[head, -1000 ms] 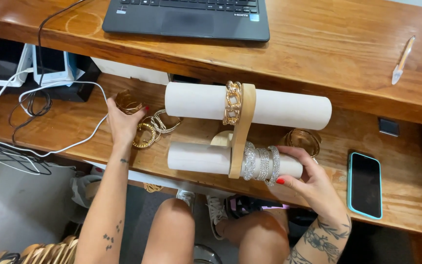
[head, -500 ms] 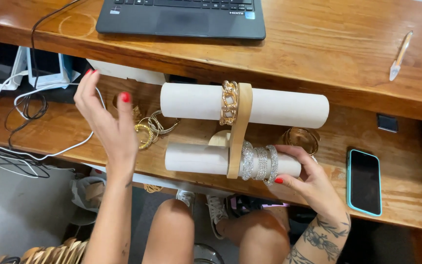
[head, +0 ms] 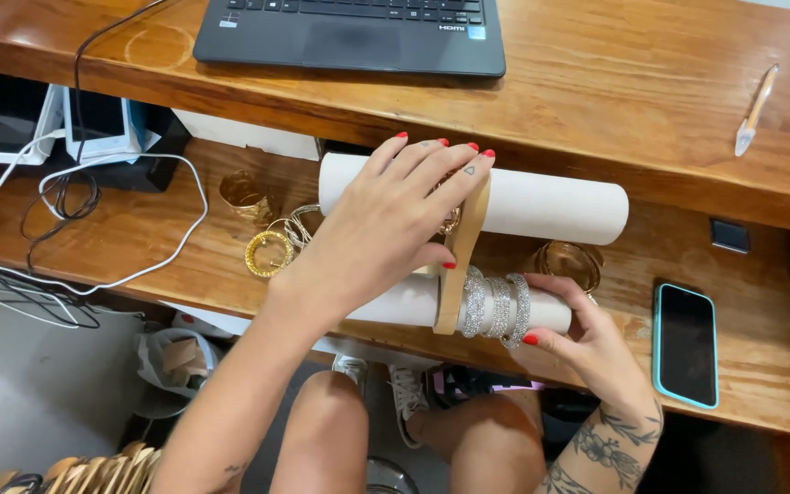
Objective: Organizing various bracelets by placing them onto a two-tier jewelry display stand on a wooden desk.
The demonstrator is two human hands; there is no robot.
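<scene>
I see matt white paper-like rolls (head: 550, 201), sparkling silver bracelets (head: 497, 306), shiny gold metal bangles (head: 269, 253), and a glossy wood desk (head: 614, 82).

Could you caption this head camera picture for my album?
Left hand rests on upper white roll; right hand grips sparkly bangles.

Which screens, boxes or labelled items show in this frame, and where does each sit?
Smartphone: lower shelf, far right, flat; dark screen, teal case.
Laptop: upper desk, top centre; dark grey, only keyboard and touchpad visible.
White boxes: far left, upright, white with dark panels.
Small black square: lower shelf, above the smartphone.
</scene>
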